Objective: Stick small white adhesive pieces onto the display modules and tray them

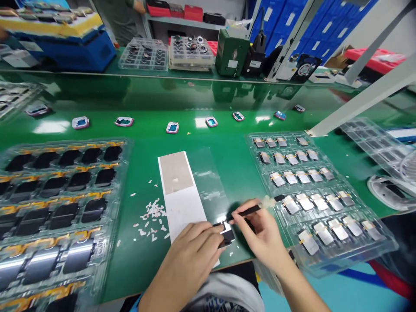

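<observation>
My left hand (195, 249) is closed at the table's front edge, its fingertips pressing on a small dark screen part (228, 235) with a pale strip along its top. My right hand (263, 232) pinches a slim black pen-like tool (249, 211) with a pale wrapping near its rear end. The tool's front end points at the screen part's upper edge; its fine tip is too small to make out. Partly under my left hand lies a white backing sheet (182, 208) with a beige patch at its far end. Small white scraps (154, 210) lie scattered to its left.
A clear tray of black screens with orange flex cables (82, 182) stands left. On the right, another clear tray (266, 173) holds silvery parts. Several pink-edged frames (172, 127) form a row behind. A white post (360, 106) slants across the right; another person (120, 19) stands beyond the bench.
</observation>
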Motion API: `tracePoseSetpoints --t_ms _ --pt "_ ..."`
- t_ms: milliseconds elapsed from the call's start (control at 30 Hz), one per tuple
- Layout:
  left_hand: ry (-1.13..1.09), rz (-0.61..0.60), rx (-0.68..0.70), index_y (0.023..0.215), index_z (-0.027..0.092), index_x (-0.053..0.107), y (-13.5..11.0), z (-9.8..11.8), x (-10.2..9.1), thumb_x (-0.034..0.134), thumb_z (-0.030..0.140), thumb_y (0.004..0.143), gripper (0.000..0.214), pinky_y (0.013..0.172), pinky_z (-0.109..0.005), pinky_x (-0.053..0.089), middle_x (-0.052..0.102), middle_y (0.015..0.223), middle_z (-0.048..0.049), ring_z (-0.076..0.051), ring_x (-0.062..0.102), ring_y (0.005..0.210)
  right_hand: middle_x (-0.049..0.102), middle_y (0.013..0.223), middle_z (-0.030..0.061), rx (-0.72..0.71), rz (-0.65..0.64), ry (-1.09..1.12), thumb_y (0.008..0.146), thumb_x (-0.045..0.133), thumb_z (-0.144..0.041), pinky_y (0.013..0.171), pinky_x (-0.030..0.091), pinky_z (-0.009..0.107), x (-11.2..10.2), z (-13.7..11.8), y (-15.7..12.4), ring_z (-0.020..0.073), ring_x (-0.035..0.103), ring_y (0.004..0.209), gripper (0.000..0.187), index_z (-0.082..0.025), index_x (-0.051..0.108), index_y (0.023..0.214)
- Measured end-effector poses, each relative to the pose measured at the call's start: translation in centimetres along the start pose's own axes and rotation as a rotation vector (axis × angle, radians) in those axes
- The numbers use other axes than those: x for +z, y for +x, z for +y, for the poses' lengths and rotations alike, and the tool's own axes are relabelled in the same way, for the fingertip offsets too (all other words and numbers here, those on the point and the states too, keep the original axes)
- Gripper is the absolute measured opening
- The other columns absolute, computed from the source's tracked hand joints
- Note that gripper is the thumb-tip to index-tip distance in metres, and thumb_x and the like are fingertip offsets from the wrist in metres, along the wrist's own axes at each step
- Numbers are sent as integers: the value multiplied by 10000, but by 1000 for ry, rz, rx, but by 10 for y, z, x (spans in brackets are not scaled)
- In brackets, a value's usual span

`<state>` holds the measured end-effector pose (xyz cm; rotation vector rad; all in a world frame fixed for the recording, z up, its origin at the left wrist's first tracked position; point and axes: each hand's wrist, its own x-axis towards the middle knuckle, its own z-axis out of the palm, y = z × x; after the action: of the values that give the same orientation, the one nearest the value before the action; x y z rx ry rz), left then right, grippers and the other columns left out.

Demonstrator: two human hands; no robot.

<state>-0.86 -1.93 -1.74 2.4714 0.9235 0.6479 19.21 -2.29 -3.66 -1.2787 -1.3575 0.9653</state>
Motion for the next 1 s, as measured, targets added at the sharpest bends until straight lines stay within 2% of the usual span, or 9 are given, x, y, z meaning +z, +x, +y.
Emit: tracePoseSetpoints --t_ms 333,433,533,600,667,833,933,1000 --pt "-30 27 -29 1058 160 590 2 1 1 425 183 1032 168 828 -387 546 737 1045 -72 -239 657 979 649 852 10 58 52 35 915 667 -251 650 593 251 1 -3 1 147 728 685 77 -233 597 940" --pt "-73 107 -54 1039 169 622 3 0 1 472 178 1017 152 834 -375 536 737 1056 -70 -231 653 969 681 812 -1 95 130 149 911 680 -267 640 613 263 -1 -8 3 148 734 638 111 -243 573 929" --pt "-114 246 -96 1017 168 652 4 0 1 556 148 977 106 796 -348 527 730 981 -69 -212 645 891 700 812 -8 88 221 267 920 672 -267 635 638 295 3 -20 -1 165 744 633 123 -270 556 960" --pt "-122 319 -127 1053 161 657 4 0 0 592 134 960 117 756 -324 521 724 901 -57 -192 633 816 685 837 -1 51 266 305 936 648 -259 648 648 319 11 -30 -7 188 759 702 110 -291 556 985" --pt "-110 343 -136 1130 159 647 4 1 0 593 147 965 174 714 -308 514 724 864 -49 -180 620 756 670 852 13 4 273 321 952 623 -247 683 652 352 22 -41 -13 210 760 797 101 -308 556 998" --pt "-125 278 -229 1361 177 529 7 5 -1 477 145 999 367 665 -286 513 694 861 -42 -179 634 737 667 840 25 -161 300 332 972 579 -207 744 656 422 47 -54 -18 217 732 874 140 -337 544 1010" --pt "-222 201 -301 1470 200 412 9 7 -2 396 119 994 483 702 -277 525 686 941 -48 -175 659 802 678 876 25 -219 288 307 982 553 -184 795 660 472 54 -55 -16 213 729 892 175 -349 529 1035" --pt "-288 190 -314 1502 212 365 10 8 -1 371 125 997 512 757 -281 531 691 1025 -60 -176 668 869 678 888 25 -239 284 289 988 539 -172 792 661 482 57 -54 -15 214 729 899 189 -352 521 1043"
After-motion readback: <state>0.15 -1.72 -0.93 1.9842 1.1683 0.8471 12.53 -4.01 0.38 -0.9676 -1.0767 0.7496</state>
